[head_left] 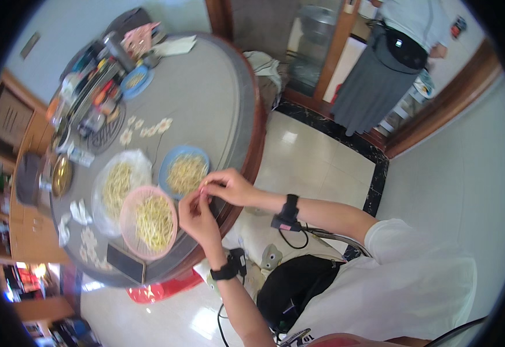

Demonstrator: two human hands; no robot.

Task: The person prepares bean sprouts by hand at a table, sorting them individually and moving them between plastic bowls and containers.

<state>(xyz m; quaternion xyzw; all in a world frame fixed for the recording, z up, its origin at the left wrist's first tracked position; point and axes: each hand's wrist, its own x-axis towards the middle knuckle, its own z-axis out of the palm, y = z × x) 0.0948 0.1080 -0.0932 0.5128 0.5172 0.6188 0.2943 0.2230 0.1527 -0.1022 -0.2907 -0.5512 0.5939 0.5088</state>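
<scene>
My left hand [199, 217] and my right hand [229, 187] meet fingertip to fingertip near the table's edge. Between them they pinch a bean sprout [205, 183], small and mostly hidden by the fingers. Just beyond, a blue plate [162, 173] carries a heap of thin sprout pieces [186, 174]. Beside my left hand stands a pink plastic basket [128, 225] holding pale yellow bean sprouts [154, 223]. More sprouts [117, 186] lie on an open clear plastic bag [141, 162] behind the basket.
A dark smartphone [125, 263] lies at the round table's [200, 95] near edge, with crumpled tissues [80, 212] farther along. Bottles, jars, a steel flask [119, 52] and another blue plate [146, 82] crowd the far side. A person in a grey skirt [367, 86] stands in the doorway.
</scene>
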